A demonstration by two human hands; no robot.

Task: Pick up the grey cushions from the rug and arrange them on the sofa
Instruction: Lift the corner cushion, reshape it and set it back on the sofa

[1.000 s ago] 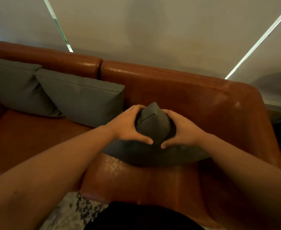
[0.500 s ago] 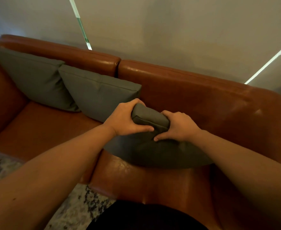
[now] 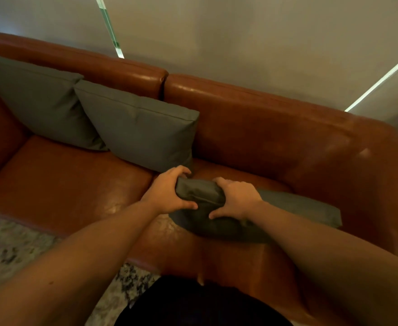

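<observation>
both hands clamped on grey cushion corner, left hand, right hand, lying on sofa seat

Dim, warm light. Bright slits at top centre and upper right. Glare on sofa leather. Edges bowed; lower-left rug blurred.

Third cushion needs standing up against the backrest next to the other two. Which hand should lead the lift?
Probably the left hand. It grips the third cushion at its raised end, nearest the second cushion. The right hand presses on top and could steady it against the backrest.
</observation>
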